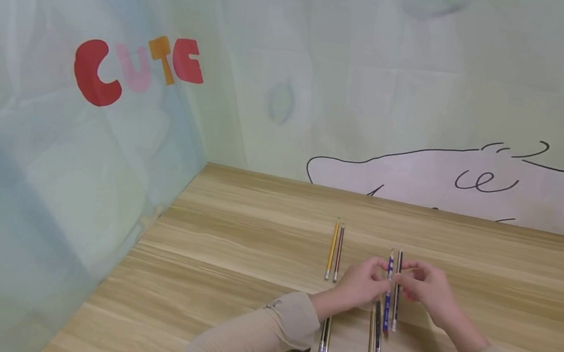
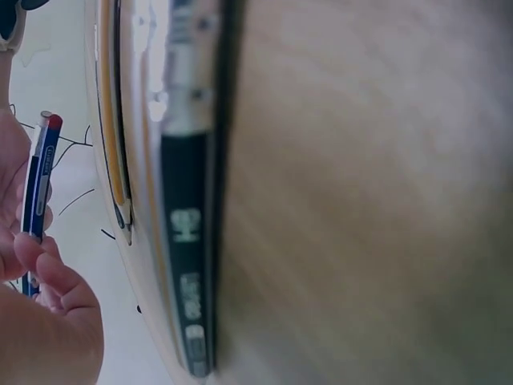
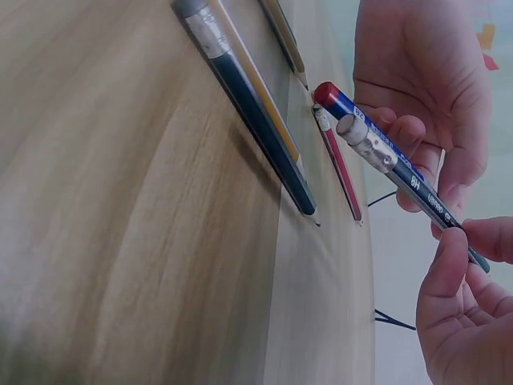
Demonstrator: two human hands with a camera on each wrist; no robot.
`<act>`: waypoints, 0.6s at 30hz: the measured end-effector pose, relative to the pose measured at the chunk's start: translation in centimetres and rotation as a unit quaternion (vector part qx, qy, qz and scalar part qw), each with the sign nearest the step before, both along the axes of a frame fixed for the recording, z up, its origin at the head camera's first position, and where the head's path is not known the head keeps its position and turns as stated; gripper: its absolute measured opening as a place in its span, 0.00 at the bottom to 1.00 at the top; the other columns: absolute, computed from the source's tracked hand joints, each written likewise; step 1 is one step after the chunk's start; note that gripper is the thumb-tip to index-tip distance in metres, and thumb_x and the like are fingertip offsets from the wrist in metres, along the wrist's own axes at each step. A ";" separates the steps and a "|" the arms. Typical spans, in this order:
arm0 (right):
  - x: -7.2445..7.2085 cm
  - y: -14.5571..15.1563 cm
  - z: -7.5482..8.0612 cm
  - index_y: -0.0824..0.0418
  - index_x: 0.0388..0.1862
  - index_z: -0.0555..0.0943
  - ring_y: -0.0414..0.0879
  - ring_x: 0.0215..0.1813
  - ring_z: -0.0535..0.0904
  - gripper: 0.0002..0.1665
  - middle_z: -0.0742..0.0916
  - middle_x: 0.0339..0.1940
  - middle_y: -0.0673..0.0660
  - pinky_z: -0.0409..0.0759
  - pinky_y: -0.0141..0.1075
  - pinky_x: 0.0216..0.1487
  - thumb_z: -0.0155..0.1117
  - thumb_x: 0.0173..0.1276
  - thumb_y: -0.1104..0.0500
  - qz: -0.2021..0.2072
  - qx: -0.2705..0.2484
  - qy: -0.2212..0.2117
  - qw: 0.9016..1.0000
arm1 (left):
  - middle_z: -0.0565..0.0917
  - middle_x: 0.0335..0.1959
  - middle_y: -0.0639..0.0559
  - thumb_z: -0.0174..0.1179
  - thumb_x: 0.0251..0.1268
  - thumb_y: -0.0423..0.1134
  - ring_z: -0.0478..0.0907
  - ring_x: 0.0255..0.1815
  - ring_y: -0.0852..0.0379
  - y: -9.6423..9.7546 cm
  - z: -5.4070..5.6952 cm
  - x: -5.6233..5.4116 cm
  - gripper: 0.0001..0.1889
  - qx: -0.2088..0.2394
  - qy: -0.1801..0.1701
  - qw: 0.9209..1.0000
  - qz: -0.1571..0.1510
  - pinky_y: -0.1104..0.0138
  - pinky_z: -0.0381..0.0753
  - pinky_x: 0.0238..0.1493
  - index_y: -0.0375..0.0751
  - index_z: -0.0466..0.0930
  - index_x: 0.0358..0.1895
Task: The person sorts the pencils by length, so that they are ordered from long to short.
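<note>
My left hand [image 1: 366, 283] pinches a blue pencil [image 1: 386, 313] with a red end, tip pointing away from me. Just right of it, my right hand [image 1: 426, 285] holds a dark pencil [image 1: 396, 305] between thumb and fingers. This one carries a metal ferrule with an eraser, and "HB" can be read on its barrel [image 3: 413, 184] in the right wrist view. The two pencils stand side by side over the table, nearly parallel. Below them, close to the hands, lie a tan pencil [image 1: 371, 349] and a black pencil [image 1: 378, 338], their upper parts partly covered.
A yellow pencil [image 1: 332, 251] and a dark red pencil [image 1: 339, 252] lie together farther back on the wooden table [image 1: 235, 223]. Two more pencils [image 1: 324, 337] poke out by my left sleeve [image 1: 292, 319]. A printed cloth backdrop [image 1: 266, 128] borders the table's far edge.
</note>
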State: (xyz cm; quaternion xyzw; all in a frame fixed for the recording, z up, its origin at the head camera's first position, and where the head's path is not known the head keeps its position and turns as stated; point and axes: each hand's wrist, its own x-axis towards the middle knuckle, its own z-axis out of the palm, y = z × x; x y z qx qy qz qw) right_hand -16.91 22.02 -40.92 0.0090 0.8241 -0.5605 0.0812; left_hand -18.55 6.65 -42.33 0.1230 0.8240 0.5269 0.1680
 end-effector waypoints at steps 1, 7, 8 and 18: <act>-0.1 -0.1 0.0 0.74 0.49 0.68 0.39 0.23 0.75 0.22 0.80 0.23 0.50 0.79 0.34 0.29 0.57 0.59 0.62 0.000 0.000 0.000 1.000 | 0.77 0.22 0.58 0.59 0.53 0.39 0.73 0.18 0.61 -0.1 0.0 0.0 0.17 -0.001 0.000 1.000 0.001 0.72 0.73 0.16 0.48 0.71 0.48; -0.4 -0.5 0.2 0.75 0.49 0.67 0.39 0.23 0.75 0.22 0.80 0.23 0.50 0.79 0.34 0.29 0.57 0.59 0.63 0.006 -0.006 -0.001 1.000 | 0.78 0.23 0.58 0.60 0.52 0.39 0.75 0.19 0.59 -0.5 0.0 -0.3 0.17 -0.004 -0.003 1.000 0.015 0.72 0.73 0.17 0.49 0.71 0.47; -0.5 -0.5 0.2 0.75 0.49 0.67 0.39 0.23 0.75 0.22 0.80 0.23 0.49 0.78 0.34 0.29 0.57 0.59 0.63 0.007 -0.008 -0.001 1.000 | 0.78 0.23 0.58 0.60 0.52 0.39 0.75 0.19 0.58 -0.6 0.0 -0.3 0.17 -0.001 -0.004 1.000 0.017 0.71 0.73 0.18 0.49 0.71 0.47; -1.5 -1.4 0.2 0.75 0.51 0.66 0.39 0.23 0.75 0.24 0.80 0.23 0.49 0.79 0.35 0.31 0.56 0.60 0.62 0.005 -0.004 -0.007 1.000 | 0.79 0.26 0.57 0.57 0.54 0.39 0.76 0.23 0.55 -1.8 -0.5 -1.4 0.16 0.012 -0.003 0.999 0.033 0.71 0.74 0.20 0.48 0.71 0.47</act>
